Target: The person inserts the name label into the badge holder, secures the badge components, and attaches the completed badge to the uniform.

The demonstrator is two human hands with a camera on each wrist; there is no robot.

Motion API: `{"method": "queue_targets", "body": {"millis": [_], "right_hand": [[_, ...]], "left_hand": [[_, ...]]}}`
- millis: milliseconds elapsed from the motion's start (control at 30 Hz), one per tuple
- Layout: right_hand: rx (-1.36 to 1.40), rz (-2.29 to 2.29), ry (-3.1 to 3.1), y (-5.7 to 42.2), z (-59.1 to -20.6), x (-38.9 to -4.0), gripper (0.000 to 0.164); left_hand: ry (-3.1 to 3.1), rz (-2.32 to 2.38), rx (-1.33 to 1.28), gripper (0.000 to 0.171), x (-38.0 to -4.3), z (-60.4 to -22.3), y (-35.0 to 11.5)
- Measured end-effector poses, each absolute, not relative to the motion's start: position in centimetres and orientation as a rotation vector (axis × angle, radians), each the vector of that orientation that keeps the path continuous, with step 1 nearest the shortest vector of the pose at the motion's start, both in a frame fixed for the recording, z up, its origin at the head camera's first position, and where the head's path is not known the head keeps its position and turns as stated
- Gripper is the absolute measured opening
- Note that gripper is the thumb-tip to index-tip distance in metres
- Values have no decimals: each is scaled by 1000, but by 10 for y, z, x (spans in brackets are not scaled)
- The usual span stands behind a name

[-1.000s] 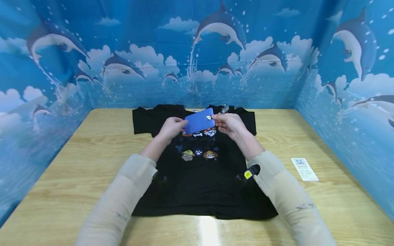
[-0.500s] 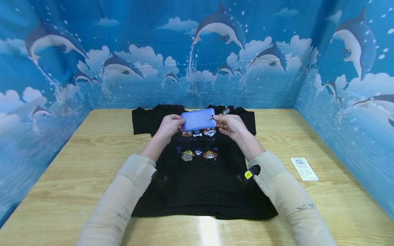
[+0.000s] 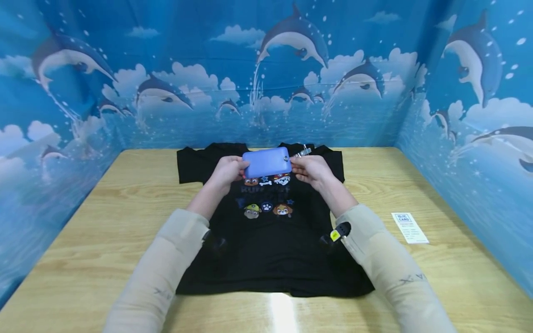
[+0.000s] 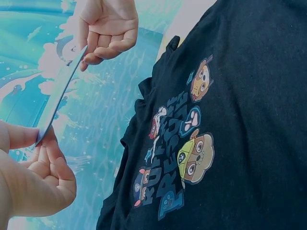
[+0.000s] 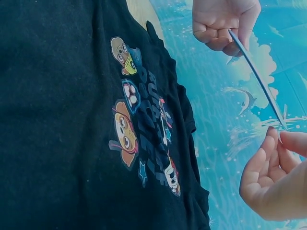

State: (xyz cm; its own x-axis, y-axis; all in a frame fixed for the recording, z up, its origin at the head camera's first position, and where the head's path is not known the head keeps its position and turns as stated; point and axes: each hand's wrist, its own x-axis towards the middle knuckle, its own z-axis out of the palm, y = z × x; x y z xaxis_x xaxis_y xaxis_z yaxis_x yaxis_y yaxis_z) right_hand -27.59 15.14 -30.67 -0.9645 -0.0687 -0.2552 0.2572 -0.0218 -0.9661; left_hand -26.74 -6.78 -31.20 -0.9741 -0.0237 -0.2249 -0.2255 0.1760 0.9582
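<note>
Both hands hold a flat blue card holder [image 3: 266, 163] up over the top part of a black T-shirt [image 3: 275, 259]. My left hand [image 3: 226, 173] pinches its left end between thumb and fingers. At the other end, near a small metal stud, my right hand [image 3: 313, 169] pinches it by the edge. Behind the right hand a silvery clip [image 3: 305, 151] sticks out. Edge-on in the left wrist view, the holder [image 4: 61, 100] looks thin and slightly bowed. The shirt lies spread out, with cartoon dogs printed on its chest.
A white paper slip [image 3: 410, 228] printed "ID/IC CARD" lies on the wooden table [image 3: 137, 208], right of the shirt. A blue curtain [image 3: 208, 55] with dolphins closes off the back and both sides.
The blue holder has turned from a slant to nearly level and tipped, so its face looks paler. Both hands keep their pinch; the shirt and the paper slip lie as before.
</note>
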Motion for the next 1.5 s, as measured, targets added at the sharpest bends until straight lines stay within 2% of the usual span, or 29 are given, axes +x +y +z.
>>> {"method": "queue_targets", "body": {"millis": [100, 233, 333, 633, 1033, 1333, 1500], "right_hand": [[218, -2077, 2041, 151, -309, -278, 10], [262, -2037, 2093, 151, -311, -278, 25], [289, -2009, 2128, 151, -312, -278, 30], [334, -1993, 2143, 169, -312, -281, 6], [360, -1808, 2239, 213, -320, -278, 8], [266, -1672, 2297, 248, -334, -267, 14], [214, -1565, 2355, 262, -341, -262, 10]], "left_hand": [[2269, 1930, -231, 26, -267, -312, -67], [2246, 1986, -203, 19, -266, -310, -65], [2239, 2013, -186, 15, -266, -310, -64], [2261, 1984, -196, 19, -267, -311, -73], [2298, 1945, -176, 17, -266, -309, -76], [2319, 1952, -163, 17, -265, -311, -78], [2316, 1961, -155, 15, -265, -311, -79]]}}
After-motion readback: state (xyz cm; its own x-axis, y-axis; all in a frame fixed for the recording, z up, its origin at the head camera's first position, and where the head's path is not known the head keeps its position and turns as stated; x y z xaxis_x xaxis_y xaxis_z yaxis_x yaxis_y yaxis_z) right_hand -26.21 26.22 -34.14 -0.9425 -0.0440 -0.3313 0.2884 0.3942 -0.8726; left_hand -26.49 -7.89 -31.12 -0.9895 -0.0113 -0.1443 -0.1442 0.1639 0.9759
